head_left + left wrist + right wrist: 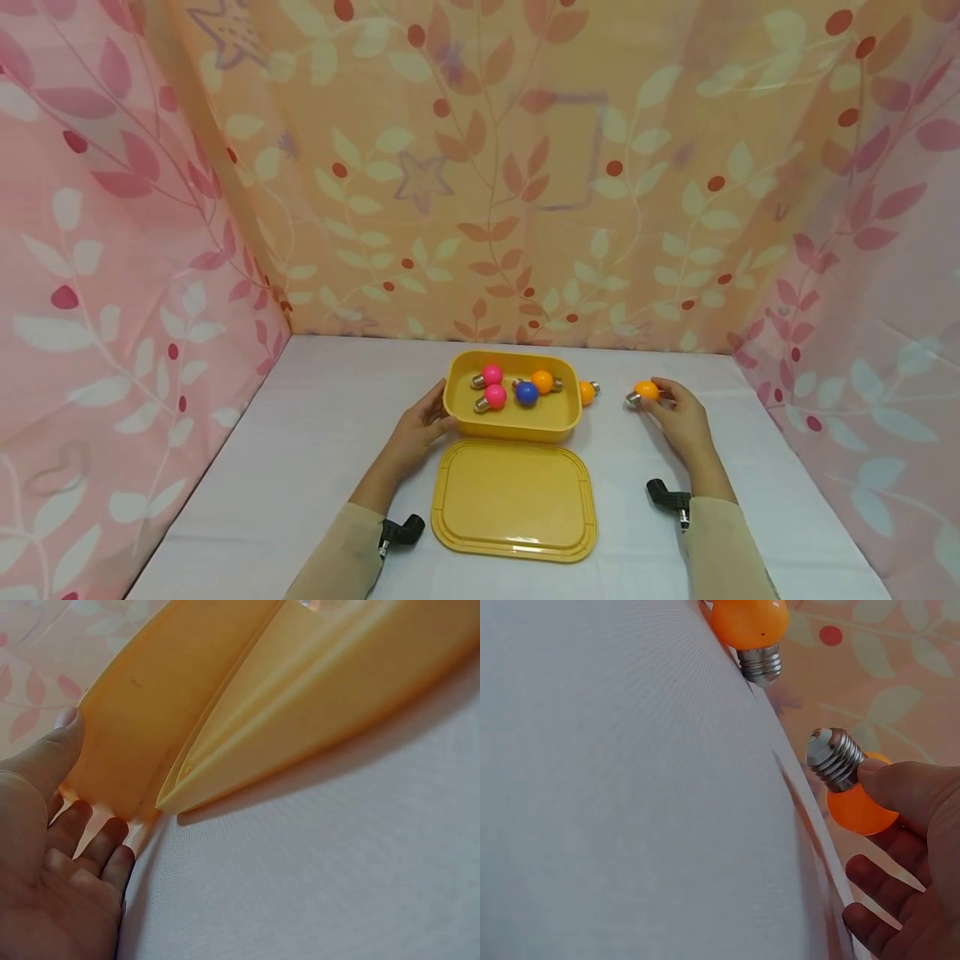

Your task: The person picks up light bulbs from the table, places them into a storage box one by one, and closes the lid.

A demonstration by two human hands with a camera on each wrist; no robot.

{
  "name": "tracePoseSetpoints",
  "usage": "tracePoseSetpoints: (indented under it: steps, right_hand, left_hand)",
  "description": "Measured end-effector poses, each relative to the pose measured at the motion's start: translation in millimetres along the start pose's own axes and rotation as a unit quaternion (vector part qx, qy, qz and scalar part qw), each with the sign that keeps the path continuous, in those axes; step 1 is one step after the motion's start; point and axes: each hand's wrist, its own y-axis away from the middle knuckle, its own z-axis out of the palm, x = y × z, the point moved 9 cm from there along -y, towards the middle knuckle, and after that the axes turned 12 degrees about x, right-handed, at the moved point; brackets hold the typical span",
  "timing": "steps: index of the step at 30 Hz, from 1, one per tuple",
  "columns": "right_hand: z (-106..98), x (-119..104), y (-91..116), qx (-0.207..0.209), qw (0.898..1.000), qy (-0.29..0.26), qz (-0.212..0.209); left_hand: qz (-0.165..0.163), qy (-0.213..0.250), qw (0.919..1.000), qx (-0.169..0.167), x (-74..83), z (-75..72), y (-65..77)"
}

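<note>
My left hand [414, 432] holds the left end of a yellow plastic box [517, 429], its thumb against the wall in the left wrist view. Inside the box lie two pink light bulbs [492, 377], a blue bulb [527, 393] and an orange bulb [542, 382], all with silver screw bases. Off to the right, my right hand [684, 422] pinches another orange light bulb [859, 810] between thumb and forefinger, screw base pointing away from the palm. One more orange bulb [588, 392] lies on the table right beside the box's right end.
A yellow lid [513, 500] lies flat in front of the box, close to its front wall. White cloth [322, 400] covers the table. Leaf-patterned curtains [487, 167] stand behind and at both sides. Each wrist wears a black camera mount [405, 530].
</note>
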Motion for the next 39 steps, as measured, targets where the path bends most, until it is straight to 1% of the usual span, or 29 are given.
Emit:
tracePoseSetpoints:
  steps: [6,8,10,16,19,24,28,34,39]
  right_hand:
    - [0.6,1.5,2.2,-0.004,0.999,-0.019,0.044]
    - [0.1,0.5,2.1,-0.006,0.998,-0.017,0.052]
    - [-1.4,-1.8,1.2,-0.003,0.999,-0.015,0.05]
    - [-10.4,-15.8,-1.2,0.013,1.0,-0.017,0.02]
    - [-15.2,-27.2,-2.3,0.025,0.999,-0.022,-0.006]
    - [-20.8,-43.3,-3.4,0.045,0.998,-0.023,-0.047]
    - [-24.4,-55.1,-2.7,0.057,0.996,-0.026,-0.066]
    - [-29.9,-81.1,2.7,0.067,0.993,-0.018,-0.101]
    - [-35.4,-102.3,8.0,0.073,0.991,-0.024,-0.112]
  left_hand:
    - [-0.001,-0.008,1.0,0.002,-2.1,-0.8,-0.8]
    - [0.0,-0.01,0.9999,0.002,-2.2,-0.7,-0.7]
    - [0.001,-0.013,0.9999,0.003,-2.1,-0.8,-0.4]
    - [0.002,-0.017,0.9998,0.003,0.0,0.2,0.9]
    - [0.004,-0.018,0.9998,0.003,2.0,0.4,1.2]
    - [-0.002,-0.022,0.9997,0.007,0.9,-1.0,1.0]
    - [0.002,-0.027,0.9996,0.008,-0.7,-1.2,0.9]
    - [-0.003,-0.004,1.0,0.0,-3.3,0.3,0.9]
    - [-0.002,-0.004,1.0,-0.002,-1.5,0.8,-0.4]
